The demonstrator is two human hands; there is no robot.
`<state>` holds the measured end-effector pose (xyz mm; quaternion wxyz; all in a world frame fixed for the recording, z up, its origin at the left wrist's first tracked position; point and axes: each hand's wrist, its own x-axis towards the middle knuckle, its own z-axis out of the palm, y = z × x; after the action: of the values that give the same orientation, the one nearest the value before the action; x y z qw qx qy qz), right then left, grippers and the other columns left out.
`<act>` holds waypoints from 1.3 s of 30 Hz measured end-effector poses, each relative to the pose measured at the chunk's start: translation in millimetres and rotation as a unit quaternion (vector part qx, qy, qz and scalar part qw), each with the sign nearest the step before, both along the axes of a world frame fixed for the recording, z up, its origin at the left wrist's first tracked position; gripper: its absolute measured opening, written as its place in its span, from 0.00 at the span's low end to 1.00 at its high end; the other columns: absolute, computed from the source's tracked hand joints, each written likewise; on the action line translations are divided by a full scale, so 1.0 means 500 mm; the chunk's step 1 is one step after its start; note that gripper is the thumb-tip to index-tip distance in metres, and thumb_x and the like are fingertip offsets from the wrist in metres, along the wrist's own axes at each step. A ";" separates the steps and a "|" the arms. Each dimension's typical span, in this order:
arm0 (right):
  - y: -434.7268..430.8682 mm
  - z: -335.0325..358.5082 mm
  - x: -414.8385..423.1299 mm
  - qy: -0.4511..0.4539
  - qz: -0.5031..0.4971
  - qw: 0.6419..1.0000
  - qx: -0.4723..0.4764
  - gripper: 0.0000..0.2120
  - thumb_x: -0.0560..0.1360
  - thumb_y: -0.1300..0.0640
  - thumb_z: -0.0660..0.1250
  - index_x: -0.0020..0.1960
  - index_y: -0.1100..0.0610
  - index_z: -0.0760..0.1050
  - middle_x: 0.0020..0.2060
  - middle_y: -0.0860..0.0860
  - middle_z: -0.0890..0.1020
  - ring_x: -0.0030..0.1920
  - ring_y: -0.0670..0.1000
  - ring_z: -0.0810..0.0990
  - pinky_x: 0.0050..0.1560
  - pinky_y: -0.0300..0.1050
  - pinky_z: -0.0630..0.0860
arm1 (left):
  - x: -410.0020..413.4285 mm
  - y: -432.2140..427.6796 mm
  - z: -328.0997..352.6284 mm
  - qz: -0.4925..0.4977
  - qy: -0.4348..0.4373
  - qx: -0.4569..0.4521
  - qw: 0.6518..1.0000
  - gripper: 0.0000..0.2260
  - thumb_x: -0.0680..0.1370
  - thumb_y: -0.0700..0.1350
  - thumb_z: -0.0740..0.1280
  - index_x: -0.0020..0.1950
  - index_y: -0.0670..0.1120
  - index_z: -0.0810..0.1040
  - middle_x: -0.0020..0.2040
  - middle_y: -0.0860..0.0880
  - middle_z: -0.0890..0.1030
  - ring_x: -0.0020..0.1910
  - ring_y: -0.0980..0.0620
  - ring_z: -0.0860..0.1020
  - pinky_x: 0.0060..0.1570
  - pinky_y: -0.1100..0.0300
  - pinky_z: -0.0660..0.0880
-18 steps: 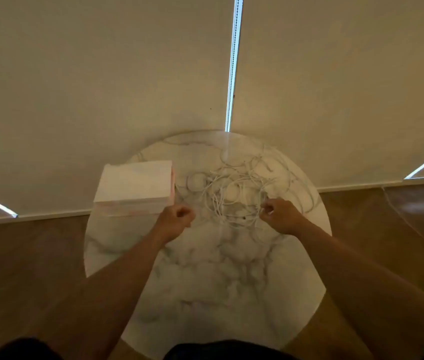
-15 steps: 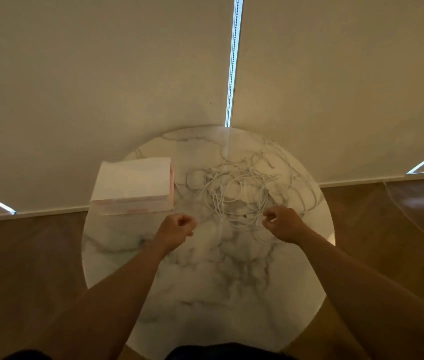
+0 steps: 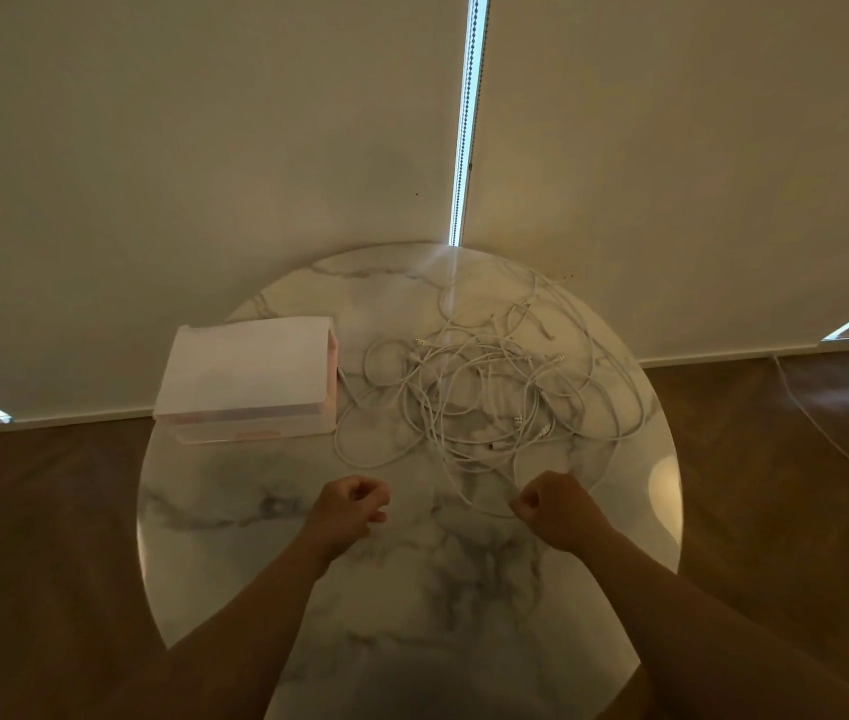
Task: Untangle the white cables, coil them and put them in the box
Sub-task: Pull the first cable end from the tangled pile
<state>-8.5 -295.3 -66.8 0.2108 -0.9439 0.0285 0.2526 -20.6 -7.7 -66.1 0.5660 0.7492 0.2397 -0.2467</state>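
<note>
Cream roller blinds [image 3: 204, 148] fill the background, with a thin strip of daylight [image 3: 466, 122] between two of them, and a dark wooden floor [image 3: 38, 537] spreads below. From my feed I look down on a round marble table [image 3: 438, 626] standing close to the blinds. On its far right half lie the white cables [image 3: 479, 392], one loose, uncoiled tangle of loops with several plugs showing, all resting on the table top. The box [image 3: 246, 371] stands at the table's far left edge, pale with pinkish sides and a white top (whether that top is a lid or a sheet laid over it, I cannot tell). One cable loop reaches just beside its right wall. Both bare forearms come in from the near edge. The left hand [image 3: 352, 509] hovers over bare marble near the tangle, its grip curled into a loose fist with nothing in it. The right hand [image 3: 555, 506] is level with it and apart from it, fingers curled inward too. A thin strand trails from the tangle right up to its knuckles, yet I cannot tell whether the grip pinches it or merely sits beside it. On the floor to the right runs a thin pale cord [image 3: 827, 444].
</note>
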 end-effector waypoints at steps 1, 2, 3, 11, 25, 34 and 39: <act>0.004 0.000 0.005 0.001 0.007 1.000 -0.013 0.20 0.75 0.48 0.68 0.26 0.52 0.72 0.31 0.49 0.71 0.40 0.53 0.77 0.42 0.42 0.68 | 0.002 -0.001 -0.001 0.001 0.001 0.000 1.000 0.05 0.78 0.44 0.68 0.51 0.44 0.81 0.49 0.45 0.85 0.42 0.49 0.84 0.40 0.58 0.74; 0.008 -0.001 0.012 0.008 0.008 1.000 -0.019 0.18 0.74 0.46 0.68 0.29 0.54 0.76 0.34 0.50 0.73 0.42 0.53 0.78 0.42 0.43 0.69 | 0.003 -0.002 -0.001 0.003 0.001 -0.001 1.000 0.05 0.78 0.44 0.68 0.51 0.43 0.81 0.49 0.45 0.85 0.41 0.50 0.84 0.39 0.58 0.74; 0.012 -0.003 0.023 0.008 0.001 1.000 -0.019 0.16 0.74 0.46 0.68 0.33 0.55 0.79 0.36 0.51 0.75 0.43 0.53 0.79 0.43 0.43 0.70 | 0.005 -0.004 -0.002 0.005 0.000 -0.003 1.000 0.05 0.78 0.43 0.68 0.51 0.43 0.81 0.49 0.45 0.85 0.41 0.50 0.83 0.39 0.58 0.74; 0.024 -0.039 0.131 0.009 -0.315 0.947 0.065 0.19 0.75 0.48 0.69 0.50 0.66 0.81 0.47 0.61 0.83 0.52 0.60 0.82 0.49 0.45 0.74 | 0.012 -0.008 -0.010 0.006 0.003 -0.003 1.000 0.05 0.78 0.44 0.68 0.50 0.44 0.82 0.48 0.46 0.85 0.43 0.49 0.84 0.40 0.57 0.75; 0.079 0.073 0.091 -0.162 -0.410 0.877 0.191 0.06 0.74 0.56 0.71 0.40 0.56 0.78 0.38 0.52 0.83 0.41 0.53 0.81 0.46 0.46 0.77 | 0.036 -0.039 0.045 -0.002 -0.032 -0.033 0.999 0.06 0.79 0.45 0.67 0.52 0.46 0.81 0.49 0.49 0.85 0.45 0.51 0.84 0.44 0.56 0.77; 0.115 0.209 0.037 -0.277 -0.187 0.871 0.360 0.06 0.78 0.63 0.67 0.42 0.62 0.76 0.31 0.52 0.83 0.31 0.48 0.81 0.36 0.41 0.79 | 0.051 -0.056 0.109 0.005 -0.090 -0.059 0.994 0.06 0.79 0.43 0.67 0.52 0.44 0.82 0.49 0.47 0.85 0.46 0.48 0.84 0.42 0.57 0.76; 0.162 0.199 0.002 -0.261 -0.126 0.893 0.345 0.04 0.77 0.60 0.69 0.46 0.56 0.83 0.29 0.50 0.79 0.28 0.45 0.75 0.33 0.41 0.77 | 0.037 -0.073 0.152 0.060 -0.142 -0.126 0.980 0.10 0.82 0.44 0.63 0.50 0.45 0.83 0.49 0.48 0.86 0.49 0.47 0.83 0.47 0.53 0.76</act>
<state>-7.3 -214.1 32.7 0.5533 -0.8321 0.0025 -0.0378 -2.0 -44.1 10.1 0.6981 0.6834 0.1680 -0.1317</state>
